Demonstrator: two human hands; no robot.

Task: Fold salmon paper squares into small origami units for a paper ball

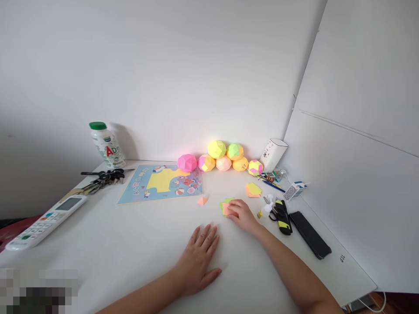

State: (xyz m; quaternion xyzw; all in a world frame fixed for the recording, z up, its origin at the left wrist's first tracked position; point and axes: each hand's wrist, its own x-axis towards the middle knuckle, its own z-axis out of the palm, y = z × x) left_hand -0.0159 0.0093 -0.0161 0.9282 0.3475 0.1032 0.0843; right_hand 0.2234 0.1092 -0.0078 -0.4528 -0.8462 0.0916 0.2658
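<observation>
Smooth white desk (131,244): left hand (196,261) flat, splayed; right grip (244,216) pinches folded orange paper (225,209).

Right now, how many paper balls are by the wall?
7. Five in a bottom row: pink ball, pink-yellow ball, peach ball, orange ball, chequered ball. Two on top: yellow ball, green ball. Others could hide behind.

Orange-and-green folded paper piece (226,207) at centre. Paper balls (216,149) upper centre: pink, yellow, green, peach, some multicoloured facets. Bottle (106,145) upper left: white, green cap. Blue sheet (161,183), yellow patch. Black phone (310,234) right.
</observation>
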